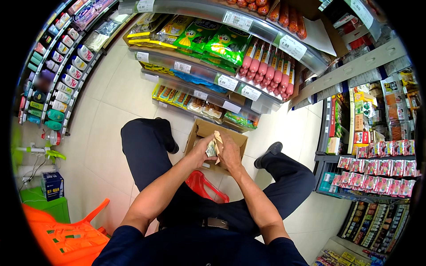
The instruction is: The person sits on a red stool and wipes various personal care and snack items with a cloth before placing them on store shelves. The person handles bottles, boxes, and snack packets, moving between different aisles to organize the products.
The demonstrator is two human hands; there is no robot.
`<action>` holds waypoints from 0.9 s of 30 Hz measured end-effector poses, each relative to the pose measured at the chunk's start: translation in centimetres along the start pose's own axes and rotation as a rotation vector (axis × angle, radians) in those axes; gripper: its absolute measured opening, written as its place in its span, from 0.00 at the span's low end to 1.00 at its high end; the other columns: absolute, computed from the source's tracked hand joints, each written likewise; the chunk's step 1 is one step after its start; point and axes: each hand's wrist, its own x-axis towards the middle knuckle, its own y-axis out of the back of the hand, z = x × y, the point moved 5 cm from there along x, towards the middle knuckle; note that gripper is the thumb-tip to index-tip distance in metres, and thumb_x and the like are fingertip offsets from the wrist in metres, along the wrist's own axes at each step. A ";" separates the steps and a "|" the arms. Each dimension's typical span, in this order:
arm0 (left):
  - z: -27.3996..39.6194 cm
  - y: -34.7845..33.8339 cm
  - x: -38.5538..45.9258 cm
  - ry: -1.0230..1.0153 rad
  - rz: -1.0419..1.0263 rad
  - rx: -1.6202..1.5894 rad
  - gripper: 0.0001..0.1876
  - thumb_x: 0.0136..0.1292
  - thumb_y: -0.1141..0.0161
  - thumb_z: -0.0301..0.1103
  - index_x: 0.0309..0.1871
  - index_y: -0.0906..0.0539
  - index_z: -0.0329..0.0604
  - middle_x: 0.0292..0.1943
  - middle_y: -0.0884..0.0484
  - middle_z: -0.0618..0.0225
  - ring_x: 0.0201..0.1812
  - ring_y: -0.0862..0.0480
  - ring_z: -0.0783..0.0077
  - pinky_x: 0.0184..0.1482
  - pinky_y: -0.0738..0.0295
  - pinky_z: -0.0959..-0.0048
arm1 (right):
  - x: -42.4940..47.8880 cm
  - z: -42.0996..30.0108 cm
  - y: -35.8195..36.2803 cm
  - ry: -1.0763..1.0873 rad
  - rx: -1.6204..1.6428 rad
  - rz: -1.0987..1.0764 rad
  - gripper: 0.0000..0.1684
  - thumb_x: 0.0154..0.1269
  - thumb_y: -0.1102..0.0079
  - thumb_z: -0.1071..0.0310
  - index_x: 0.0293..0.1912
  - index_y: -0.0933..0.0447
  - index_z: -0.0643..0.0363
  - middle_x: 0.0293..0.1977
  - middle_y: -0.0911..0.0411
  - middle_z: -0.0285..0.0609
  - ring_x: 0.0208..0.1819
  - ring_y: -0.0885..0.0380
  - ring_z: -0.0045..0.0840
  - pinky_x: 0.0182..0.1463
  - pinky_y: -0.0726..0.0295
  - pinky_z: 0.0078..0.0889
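Over an opened cardboard box (243,146) on the floor between my legs, both my hands are close together. My left hand (199,151) is closed around a small shiny packet (211,148), partly covered by the fingers. My right hand (230,151) grips a crumpled tan cloth or paper (218,146), which lies against the packet. The lower part of the box's inside is mostly hidden by my hands and forearms.
Ahead stands a shelf with green snack bags (226,43), pink sausages (266,68) and lower trays of packets (176,96). Bottles fill the left shelf (71,73). An orange plastic chair (70,236) is at lower left; pink packets (376,166) hang at right. A red plastic stool (203,186) shows beneath me.
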 end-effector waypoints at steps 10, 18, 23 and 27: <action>-0.2 2.7 2.8 -0.275 -0.010 0.329 0.22 0.77 0.47 0.46 0.60 0.17 0.37 0.51 0.13 0.61 0.41 0.13 0.70 0.48 0.17 0.73 | 9.7 1.9 7.4 0.040 -0.139 0.333 0.17 0.74 0.47 0.68 0.56 0.18 0.63 0.51 0.17 0.58 0.50 0.17 0.52 0.55 0.19 0.49; 1.0 1.5 2.0 -0.288 0.007 0.264 0.25 0.79 0.52 0.49 0.64 0.20 0.39 0.59 0.16 0.59 0.59 0.16 0.67 0.66 0.29 0.68 | 18.8 7.4 4.3 0.403 -0.824 0.215 0.22 0.67 0.38 0.53 0.56 0.18 0.51 0.53 0.18 0.49 0.55 0.21 0.48 0.59 0.21 0.51; 3.1 0.0 -0.9 -0.148 -0.177 0.025 0.31 0.81 0.59 0.57 0.71 0.26 0.42 0.61 0.17 0.55 0.60 0.15 0.59 0.64 0.23 0.63 | 20.8 6.6 4.1 0.295 -0.779 0.236 0.23 0.67 0.38 0.50 0.55 0.27 0.51 0.46 0.27 0.43 0.53 0.26 0.38 0.57 0.27 0.43; 3.8 -0.5 -1.2 -0.163 -0.214 -0.023 0.32 0.81 0.59 0.57 0.71 0.26 0.40 0.62 0.17 0.53 0.59 0.15 0.57 0.63 0.21 0.60 | 21.8 8.8 5.5 0.066 -0.842 0.297 0.25 0.65 0.34 0.50 0.55 0.27 0.50 0.46 0.27 0.43 0.53 0.26 0.37 0.56 0.27 0.43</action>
